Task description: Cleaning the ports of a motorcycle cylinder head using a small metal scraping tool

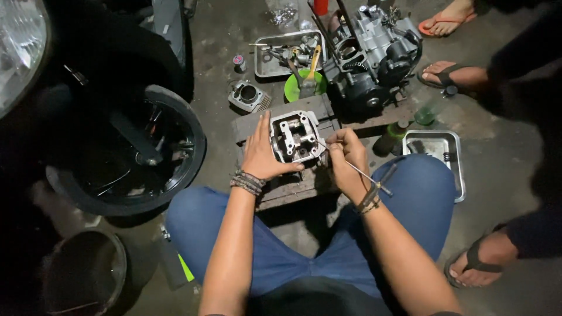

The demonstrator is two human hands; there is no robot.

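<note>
At the centre of the frame a cylinder head (295, 137) sits on a wooden block (281, 187) laid on the concrete floor, raised so the seated person can work on it between the knees. The left hand (263, 155) lies against its left side, fingers spread flat and thumb curled under the near edge, an open bracing grip that seems meant to keep the casting from shifting. The right hand (348, 161) is just right of the head, fingers pinched shut around a thin metal rod tool (357, 171), whose tip reaches toward the head's right edge while its cross-handle trails over the wrist. Behind the head, toward the upper middle, stand a green bowl (304, 86), a metal tray (290, 55) of small parts, a loose cylinder barrel (249, 95) and the engine block (374, 52). A second tray (453, 161) lies at right, a wheel (137, 152) at left, and other people's sandalled feet (448, 75) at the right edge.
</note>
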